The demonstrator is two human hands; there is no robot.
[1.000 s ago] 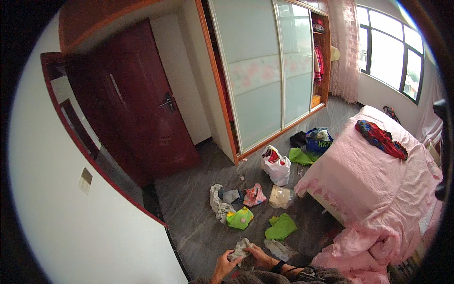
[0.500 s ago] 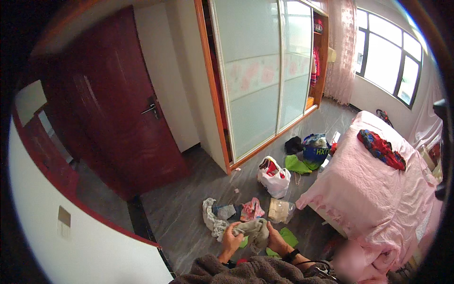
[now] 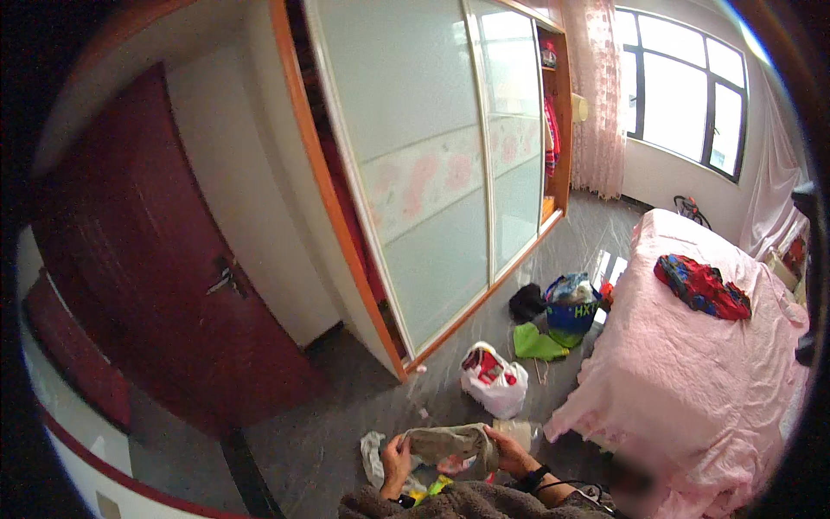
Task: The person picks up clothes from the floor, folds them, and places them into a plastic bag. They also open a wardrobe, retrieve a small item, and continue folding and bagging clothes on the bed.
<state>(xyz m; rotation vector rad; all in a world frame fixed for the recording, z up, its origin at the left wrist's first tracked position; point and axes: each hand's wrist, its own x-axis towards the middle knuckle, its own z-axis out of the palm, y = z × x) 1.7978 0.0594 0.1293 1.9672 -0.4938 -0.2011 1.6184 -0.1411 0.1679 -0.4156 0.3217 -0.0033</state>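
A grey-olive garment (image 3: 450, 441) is stretched sideways between my two hands, low in the view and above the floor. My left hand (image 3: 397, 464) grips its left end. At its right end my right hand (image 3: 512, 453) holds the edge, a dark band around that wrist. Which kind of garment it is I cannot make out. Behind and below it lie a whitish patterned cloth (image 3: 372, 458), a pink cloth (image 3: 451, 465) and a yellow-green piece (image 3: 432, 490), all partly hidden. A clear plastic package (image 3: 524, 432) lies just beyond my right hand.
Ahead stands a white plastic bag (image 3: 497, 396) with red cloth inside. Beyond it are a green cloth (image 3: 538, 344), a full blue-green bag (image 3: 572, 320) and a black bundle (image 3: 526, 302). The pink-covered bed (image 3: 631, 381) bounds the right, the sliding-door wardrobe (image 3: 424, 259) the far side.
The garment was bunched and drooping between my hands; now it is raised and spread wider. My hands have moved apart. The view has shifted, so the room's contents sit differently.
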